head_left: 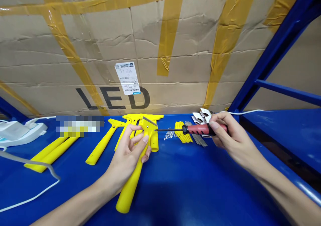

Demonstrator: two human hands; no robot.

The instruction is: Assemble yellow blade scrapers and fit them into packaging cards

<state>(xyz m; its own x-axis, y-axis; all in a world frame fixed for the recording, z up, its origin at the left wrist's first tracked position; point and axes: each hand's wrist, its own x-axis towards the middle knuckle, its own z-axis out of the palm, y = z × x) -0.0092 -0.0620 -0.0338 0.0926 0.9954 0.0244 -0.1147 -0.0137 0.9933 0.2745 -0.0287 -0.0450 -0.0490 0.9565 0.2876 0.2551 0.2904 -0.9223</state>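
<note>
My left hand (131, 150) is closed around the neck of a yellow scraper (131, 189), its handle slanting down toward me. A thin metal blade edge shows along the top of its head, and a small screw sits in the head's face. My right hand (229, 134) grips the red and black handle of a screwdriver (198, 129). The screwdriver lies level, and its tip meets the right side of the scraper's head; whether it sits in a screw there I cannot tell. Small screws or nuts (170, 134) lie behind the shaft.
Several yellow scraper handles (102, 145) lie at the left and behind my left hand. Yellow strips (184, 137), grey metal blades (199, 139) and white curved pieces (202, 116) lie at the right. A power strip (27, 134) and cable stand far left. A taped cardboard box (175, 95) walls the back.
</note>
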